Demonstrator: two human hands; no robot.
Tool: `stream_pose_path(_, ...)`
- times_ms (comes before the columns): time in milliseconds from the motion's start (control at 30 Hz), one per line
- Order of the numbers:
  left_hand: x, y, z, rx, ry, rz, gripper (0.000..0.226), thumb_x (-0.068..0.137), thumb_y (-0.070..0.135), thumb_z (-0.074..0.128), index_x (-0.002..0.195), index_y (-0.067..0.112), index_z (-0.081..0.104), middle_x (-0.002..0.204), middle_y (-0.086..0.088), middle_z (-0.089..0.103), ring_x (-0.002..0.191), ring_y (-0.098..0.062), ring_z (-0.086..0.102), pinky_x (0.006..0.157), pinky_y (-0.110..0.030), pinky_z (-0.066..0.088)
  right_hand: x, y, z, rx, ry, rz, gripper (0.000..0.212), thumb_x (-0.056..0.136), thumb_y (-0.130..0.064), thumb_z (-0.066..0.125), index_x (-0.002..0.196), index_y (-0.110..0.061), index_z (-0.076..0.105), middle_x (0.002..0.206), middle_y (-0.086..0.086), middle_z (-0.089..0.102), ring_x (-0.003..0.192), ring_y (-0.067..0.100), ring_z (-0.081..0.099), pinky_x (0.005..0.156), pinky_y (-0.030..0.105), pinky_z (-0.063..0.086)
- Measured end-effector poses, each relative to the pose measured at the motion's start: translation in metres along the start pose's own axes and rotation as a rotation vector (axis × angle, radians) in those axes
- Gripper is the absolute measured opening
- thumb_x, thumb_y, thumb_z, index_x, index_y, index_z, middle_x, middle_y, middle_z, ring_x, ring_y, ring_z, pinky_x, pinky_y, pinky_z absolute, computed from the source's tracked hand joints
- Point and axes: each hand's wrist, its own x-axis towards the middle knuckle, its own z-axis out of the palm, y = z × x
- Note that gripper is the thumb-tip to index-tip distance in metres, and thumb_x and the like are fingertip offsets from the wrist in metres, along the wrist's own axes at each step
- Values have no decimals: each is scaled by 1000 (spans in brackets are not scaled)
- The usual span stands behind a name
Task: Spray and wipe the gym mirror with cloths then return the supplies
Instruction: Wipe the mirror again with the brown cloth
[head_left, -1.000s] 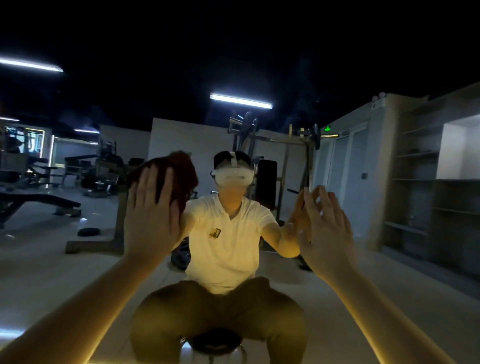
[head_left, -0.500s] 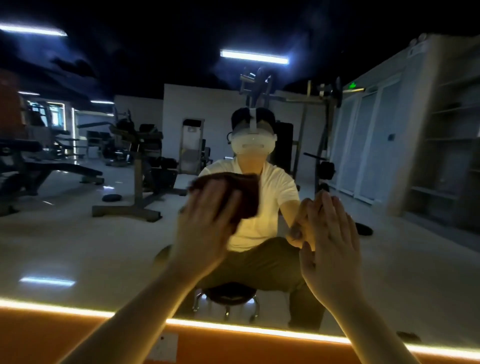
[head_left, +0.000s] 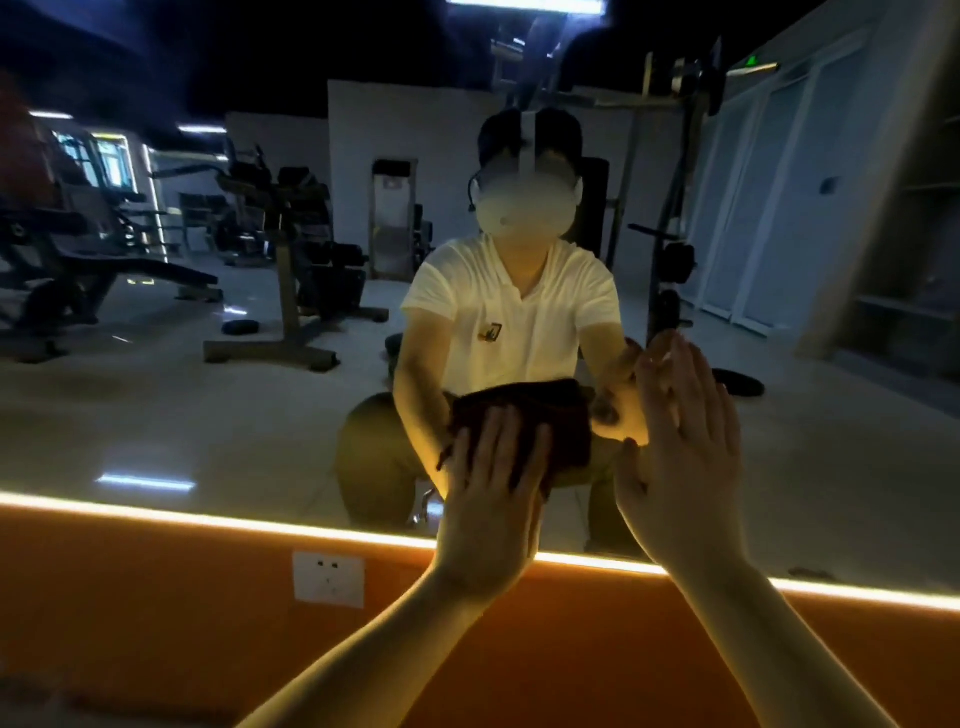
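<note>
— Low on the mirror (head_left: 208, 389), at about six o'clock from the middle of our view, our left hand (head_left: 493, 499) lies flat. Its fingers are straight and slightly spread, and they press the dark red cloth (head_left: 550, 415) against the glass.
— And our right hand (head_left: 685, 447)?
— It's at three o'clock of the cloth, just beside it, palm forward, fingers straight and close together, holding nothing. Its fingertips seem to meet their reflection, so we judge it braces on the glass.
— Then we're in the wiping step, not spraying. We see no spray bottle.
— Agreed. The cloth sits just above the lit strip (head_left: 208, 517) along the mirror's lower edge. The orange wall (head_left: 130, 623) and a wall socket (head_left: 328, 579) lie at seven o'clock of our left hand.
— Next we'd want firm, even pressure and overlapping passes, stopping short of that strip.
— And we'd lift the bare palm away, or it may leave prints.
</note>
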Motion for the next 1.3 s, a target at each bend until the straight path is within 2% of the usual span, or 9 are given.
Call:
stream_pose_path(100,0,-30,-11,77,-55,222,68,103,27,42,165,18,15,170,-17,14,160,-32,8,128,-52,15,-4,8,-2,8,1,-20,79,91,-12,56,163,-9,23,171,16,12,159,34,11,126,56,19)
stream_pose_path(200,-32,-95,-31,113,-61,184,73,98,12,46,165,20,18,170,-15,12,161,-29,11,127,-52,17,-5,8,0,11,6,-24,78,91,-14,57,162,-7,26,171,19,14,158,36,13,125,58,21)
stream_pose_path(333,-83,-152,-53,233,-166,189,73,99,17,44,165,12,15,169,-23,11,160,-36,8,126,-60,20,-6,10,5,-10,-26,0,74,95,-17,54,163,-8,25,171,18,11,159,36,9,123,61,22)
stream_pose_path(533,-68,-94,-30,173,-170,186,72,98,13,42,164,6,14,170,-26,4,159,-42,9,129,-59,9,-4,14,-1,-4,2,14,75,95,-11,61,162,-12,27,171,18,15,158,34,13,123,58,23)
stream_pose_path(733,-42,-20,9,110,-99,197,77,95,16,45,164,7,12,169,-25,2,160,-39,0,130,-55,0,-8,40,-19,-62,-27,87,71,98,-24,46,163,-12,23,172,13,11,159,30,10,127,54,19)
stream_pose_path(867,-27,28,29,54,-87,198,81,97,23,43,167,11,2,170,-23,-3,160,-36,-4,130,-52,-3,-12,64,-32,-99,-37,140,75,95,-17,59,162,-11,25,171,13,14,158,31,14,126,53,20)
stream_pose_path(967,-14,63,42,13,-102,196,86,99,26,53,167,13,2,172,-19,-10,161,-33,-5,129,-50,-6,-15,78,-42,-117,-53,170,77,94,-16,64,161,-12,27,172,13,13,158,32,15,125,55,23)
stream_pose_path(1033,-6,85,48,-10,-133,241,94,93,24,66,167,13,9,173,-18,-3,161,-32,-2,130,-48,-5,-16,85,-47,-132,-52,183,76,95,-17,65,161,-13,28,172,12,12,158,31,14,124,56,24)
stream_pose_path(1300,20,45,20,82,-126,444,89,86,17,67,164,18,23,170,-14,16,158,-29,16,129,-46,5,-6,82,-46,-58,3,169,71,97,-26,55,162,-14,27,172,11,13,159,29,13,126,53,21)
